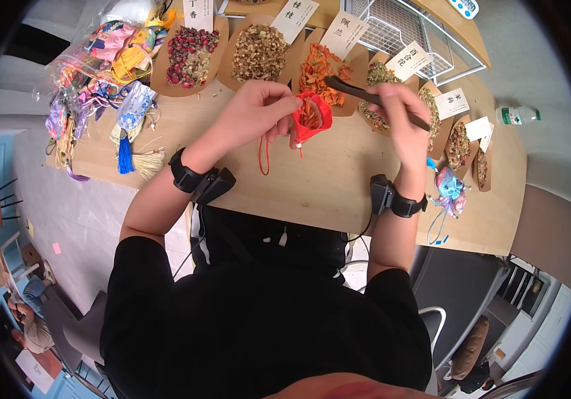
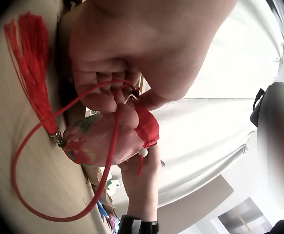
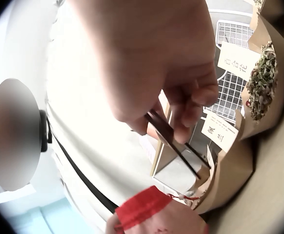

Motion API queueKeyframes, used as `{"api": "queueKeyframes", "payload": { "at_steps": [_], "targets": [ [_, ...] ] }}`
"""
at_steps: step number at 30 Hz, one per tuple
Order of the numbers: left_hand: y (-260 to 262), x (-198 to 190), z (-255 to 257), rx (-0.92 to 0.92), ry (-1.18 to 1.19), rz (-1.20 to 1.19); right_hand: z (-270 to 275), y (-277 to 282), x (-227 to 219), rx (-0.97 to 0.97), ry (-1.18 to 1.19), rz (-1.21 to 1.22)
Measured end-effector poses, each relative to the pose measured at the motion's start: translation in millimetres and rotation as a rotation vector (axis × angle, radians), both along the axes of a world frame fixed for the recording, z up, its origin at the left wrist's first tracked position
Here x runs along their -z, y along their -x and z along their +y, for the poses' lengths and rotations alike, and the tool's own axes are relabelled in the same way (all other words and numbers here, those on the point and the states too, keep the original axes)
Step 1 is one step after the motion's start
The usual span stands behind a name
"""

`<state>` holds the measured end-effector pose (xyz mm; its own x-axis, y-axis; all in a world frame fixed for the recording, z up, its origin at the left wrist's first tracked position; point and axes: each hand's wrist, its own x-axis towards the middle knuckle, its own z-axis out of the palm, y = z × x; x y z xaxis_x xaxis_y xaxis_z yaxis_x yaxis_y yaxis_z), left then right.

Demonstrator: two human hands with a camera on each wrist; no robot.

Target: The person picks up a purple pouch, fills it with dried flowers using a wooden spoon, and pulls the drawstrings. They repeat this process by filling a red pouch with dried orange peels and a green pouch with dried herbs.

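Note:
My left hand [image 1: 255,113] pinches the rim of a small red drawstring pouch [image 1: 313,132], held mouth up above the table. Orange-brown dried petals [image 1: 310,114] show inside its opening. In the left wrist view the pouch has a pale pink printed body [image 2: 100,141], a red cord [image 2: 64,218] hanging in a loop, a white bead [image 2: 143,152] and a red tassel [image 2: 32,63]. My right hand [image 1: 405,126] grips dark tongs [image 1: 355,91]. Their tips point left over a paper tray of orange dried petals [image 1: 319,73], just beyond the pouch; in the right wrist view the two prongs stand apart.
More paper trays of dried flowers and herbs, such as rosebuds [image 1: 189,56] and brown pieces [image 1: 259,53], line the table's far side with name cards. Finished-looking sachets [image 1: 132,110] lie left; a blue-pink sachet [image 1: 450,193] lies right. A wire rack [image 1: 398,33] and bottle [image 1: 518,116] stand beyond.

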<state>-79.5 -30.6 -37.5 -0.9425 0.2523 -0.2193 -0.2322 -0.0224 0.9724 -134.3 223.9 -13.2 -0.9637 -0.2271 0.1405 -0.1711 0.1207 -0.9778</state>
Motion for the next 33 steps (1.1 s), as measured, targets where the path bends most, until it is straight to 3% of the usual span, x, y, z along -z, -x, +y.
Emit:
{"api": "queueKeyframes", "payload": {
  "at_steps": [3, 19, 25, 31, 33],
  "targets": [
    [-0.5, -0.4, 0.5, -0.008, -0.001, -0.008, -10.5, 4.8, 5.5, -0.173, -0.394, 0.316],
    [-1.0, -0.8, 0.5, 0.009, -0.003, 0.002, -14.1, 12.5, 18.5, -0.020, -0.494, 0.289],
    [-0.6, -1.2, 0.2, 0.008, -0.001, 0.012, -9.7, 10.4, 18.6, 0.080, -0.430, 0.260],
    [-0.7, -2.4, 0.5, 0.007, 0.000, 0.009, -1.2, 8.5, 11.4, 0.045, -0.043, 0.101],
    [-0.7, -2.4, 1.1, 0.008, 0.002, 0.005, -3.8, 10.7, 16.0, 0.064, -0.108, 0.110]
  ]
}}
